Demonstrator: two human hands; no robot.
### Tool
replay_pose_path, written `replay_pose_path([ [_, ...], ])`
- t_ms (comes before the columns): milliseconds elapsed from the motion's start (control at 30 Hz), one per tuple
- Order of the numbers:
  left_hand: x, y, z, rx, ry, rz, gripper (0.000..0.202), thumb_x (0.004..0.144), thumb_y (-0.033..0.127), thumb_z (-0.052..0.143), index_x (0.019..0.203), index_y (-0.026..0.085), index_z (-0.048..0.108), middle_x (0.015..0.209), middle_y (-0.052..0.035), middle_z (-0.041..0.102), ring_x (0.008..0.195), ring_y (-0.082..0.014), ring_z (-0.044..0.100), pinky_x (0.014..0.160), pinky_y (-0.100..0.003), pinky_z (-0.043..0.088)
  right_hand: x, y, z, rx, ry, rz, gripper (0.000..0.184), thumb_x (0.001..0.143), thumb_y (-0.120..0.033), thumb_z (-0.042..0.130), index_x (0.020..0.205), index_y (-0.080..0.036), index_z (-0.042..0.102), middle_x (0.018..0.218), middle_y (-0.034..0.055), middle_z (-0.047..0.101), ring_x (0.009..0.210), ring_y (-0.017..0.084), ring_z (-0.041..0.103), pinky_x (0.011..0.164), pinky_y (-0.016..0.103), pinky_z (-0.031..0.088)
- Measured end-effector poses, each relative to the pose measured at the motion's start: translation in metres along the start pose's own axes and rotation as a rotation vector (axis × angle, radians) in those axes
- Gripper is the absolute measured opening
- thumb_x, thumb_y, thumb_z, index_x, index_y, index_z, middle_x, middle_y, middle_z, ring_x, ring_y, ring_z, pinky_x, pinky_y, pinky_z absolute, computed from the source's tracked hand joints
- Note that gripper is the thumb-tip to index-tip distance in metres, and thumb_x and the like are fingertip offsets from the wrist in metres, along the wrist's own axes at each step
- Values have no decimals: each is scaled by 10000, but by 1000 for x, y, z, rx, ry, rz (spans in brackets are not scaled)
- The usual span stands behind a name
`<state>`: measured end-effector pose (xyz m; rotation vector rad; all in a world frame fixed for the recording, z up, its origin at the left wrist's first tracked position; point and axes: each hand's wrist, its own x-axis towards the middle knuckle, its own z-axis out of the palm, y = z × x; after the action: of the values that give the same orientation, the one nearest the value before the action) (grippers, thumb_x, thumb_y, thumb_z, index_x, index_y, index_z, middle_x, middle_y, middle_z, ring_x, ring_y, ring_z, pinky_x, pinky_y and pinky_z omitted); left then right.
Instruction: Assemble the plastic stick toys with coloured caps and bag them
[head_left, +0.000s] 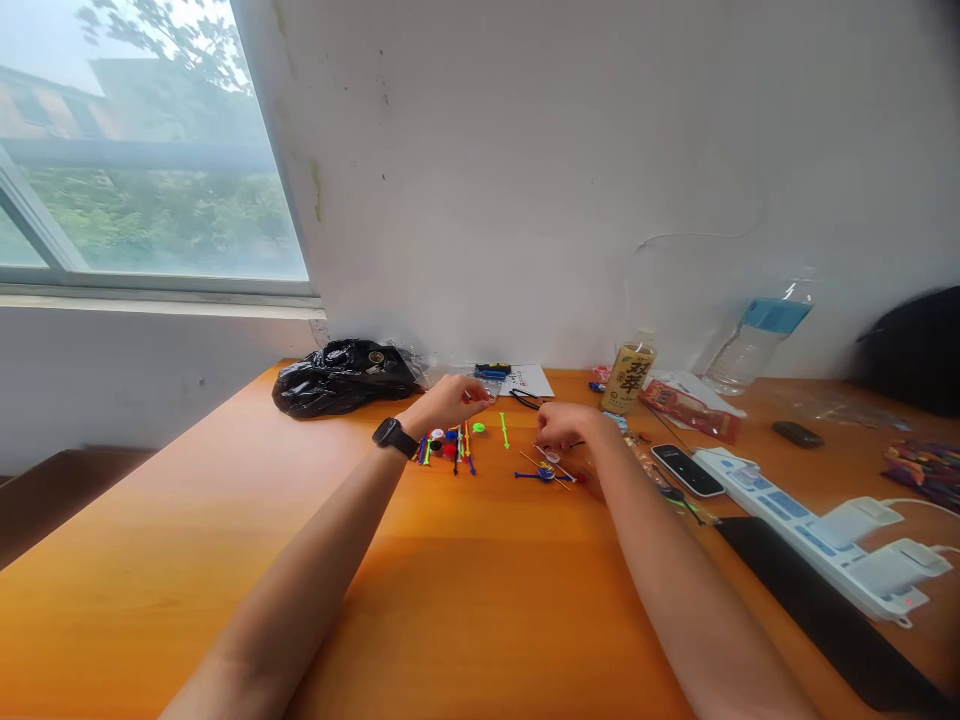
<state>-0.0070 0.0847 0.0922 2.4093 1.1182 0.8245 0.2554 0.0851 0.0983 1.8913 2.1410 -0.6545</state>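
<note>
My left hand [454,398], with a black watch [394,437] on its wrist, reaches across the orange table [465,590] with its fingers curled by a small clear packet [489,387]. Just below it lie several small coloured sticks and round pieces [448,445]. My right hand [564,427] is closed in a pinch above thin sticks and a blue piece [546,472]. What the pinch holds is too small to name. A lone green stick [505,430] lies between the two hands.
A black plastic bag [343,375] sits at the back left by the wall. A drink bottle [628,377], a clear water bottle [754,342], a red packet [690,408], a phone [686,469] and a white power strip [817,535] fill the right side.
</note>
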Motion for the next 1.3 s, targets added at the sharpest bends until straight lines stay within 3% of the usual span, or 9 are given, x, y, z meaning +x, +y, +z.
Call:
replay_pose_path([
  [300,-1,-3,-3,-30,-52,4,193,913,343,678,949,195,797,914,-53,799,789,-183,709,696,-260,521,-5,6,-6,30,-113,-9,365,433,-265,985,638,-176,697,680,70,714,703,246,692,622,325,512],
  [433,-1,9,-8,-48,-72,25,199,915,345,685,980,194,797,933,-49,803,807,-181,713,719,-268,530,-14,8,-15,66,-89,-21,341,520,-321,960,665,-168,692,676,51,697,683,205,659,603,288,486],
  [567,-1,28,-12,-103,-81,69,237,898,349,719,1055,184,784,981,-59,801,836,-178,722,754,-273,548,-30,6,-27,215,47,-138,260,679,-319,873,752,-167,675,796,63,738,738,178,673,620,251,490],
  [700,-2,46,-9,-176,-33,138,349,881,390,756,1160,181,740,980,-65,788,869,-181,727,749,-257,556,-35,-12,-28,625,191,-384,290,709,-351,865,784,-178,644,796,60,741,755,172,682,657,248,513],
  [833,-4,55,-6,-91,78,189,194,879,319,749,1005,172,745,913,-50,778,794,-158,703,705,-244,523,-31,-37,-19,847,312,-463,358,685,-378,892,723,-182,595,646,8,649,642,137,611,587,236,461],
  [933,-5,56,-7,-20,163,201,76,883,232,711,868,159,725,792,-27,746,691,-126,651,648,-230,480,-30,-49,-15,956,376,-469,411,638,-366,939,740,-189,583,656,-14,623,617,121,571,561,235,432],
  [1033,-4,54,-11,-57,269,195,76,895,216,689,908,154,731,770,-21,737,657,-112,637,633,-222,488,-32,-55,-16,1252,258,-511,396,695,-380,923,885,-202,625,776,9,690,688,137,614,616,251,482],
  [1133,-1,52,-17,-169,377,182,179,922,295,704,1028,157,743,898,-48,773,732,-121,685,687,-226,545,-30,-57,-18,1563,76,-558,240,831,-364,792,943,-193,666,874,49,732,740,148,630,679,273,525],
  [1300,-1,48,-27,-282,324,184,239,899,324,744,1075,163,761,1031,-79,781,868,-147,717,765,-245,595,-23,-62,-13,1598,27,-620,106,810,-242,758,866,-184,689,794,27,706,705,139,589,644,262,488],
])
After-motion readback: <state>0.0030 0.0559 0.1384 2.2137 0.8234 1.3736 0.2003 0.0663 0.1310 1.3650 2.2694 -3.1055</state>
